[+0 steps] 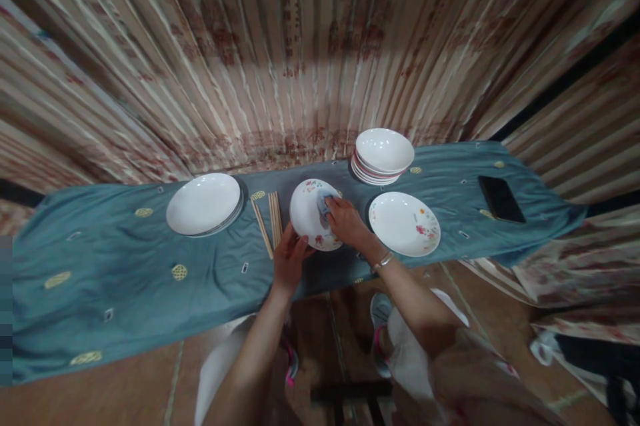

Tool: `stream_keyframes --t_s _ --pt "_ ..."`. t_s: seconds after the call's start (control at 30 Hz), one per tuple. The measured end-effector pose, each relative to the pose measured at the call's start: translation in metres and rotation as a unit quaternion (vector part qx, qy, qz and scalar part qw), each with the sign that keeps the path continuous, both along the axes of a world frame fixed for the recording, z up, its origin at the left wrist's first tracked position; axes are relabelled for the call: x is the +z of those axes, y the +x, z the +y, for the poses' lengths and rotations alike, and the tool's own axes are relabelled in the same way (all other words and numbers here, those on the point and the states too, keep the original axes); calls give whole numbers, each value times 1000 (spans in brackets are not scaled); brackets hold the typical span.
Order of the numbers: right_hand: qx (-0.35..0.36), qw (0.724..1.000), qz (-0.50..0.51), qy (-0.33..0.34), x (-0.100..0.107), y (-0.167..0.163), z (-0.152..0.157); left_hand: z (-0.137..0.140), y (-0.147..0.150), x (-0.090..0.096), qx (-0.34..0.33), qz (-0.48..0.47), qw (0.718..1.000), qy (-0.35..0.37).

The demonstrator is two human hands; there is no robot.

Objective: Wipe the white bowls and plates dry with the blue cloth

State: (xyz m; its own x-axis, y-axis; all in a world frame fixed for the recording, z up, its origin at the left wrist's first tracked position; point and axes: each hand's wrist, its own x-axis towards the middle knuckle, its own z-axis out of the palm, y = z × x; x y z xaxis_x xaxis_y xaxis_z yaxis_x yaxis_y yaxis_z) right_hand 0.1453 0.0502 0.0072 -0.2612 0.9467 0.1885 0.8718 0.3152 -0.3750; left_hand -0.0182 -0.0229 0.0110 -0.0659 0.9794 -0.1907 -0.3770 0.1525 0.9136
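A white plate (306, 209) with small flowers near its rim is before me, above the middle of the cloth-covered table. My left hand (291, 255) grips its lower left edge, thumb on top and fingers underneath. Bunched in my right hand (347, 221) is a blue-grey cloth (324, 201), pressed against the face of the plate. Several wooden chopsticks (275, 216) lie just left of the plate. To the right rests another flowered plate (400, 223), partly close to my right wrist.
A stack of white plates (204, 205) stands on the left. Several stacked bowls (384, 151) are at the back right. A dark phone-like slab (501, 199) lies farther right on the teal tablecloth (135, 266). Pleated curtains (280, 93) hang behind the table.
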Motion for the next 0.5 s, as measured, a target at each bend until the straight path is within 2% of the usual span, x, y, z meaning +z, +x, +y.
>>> stream_keyframes --t_s 0.3,0.5 --pt "125 989 78 18 7 -18 3 -1 0 -1 -6 -6 1000 8" --pt "191 972 139 8 10 -23 -14 -1 -3 -5 6 -28 1000 0"
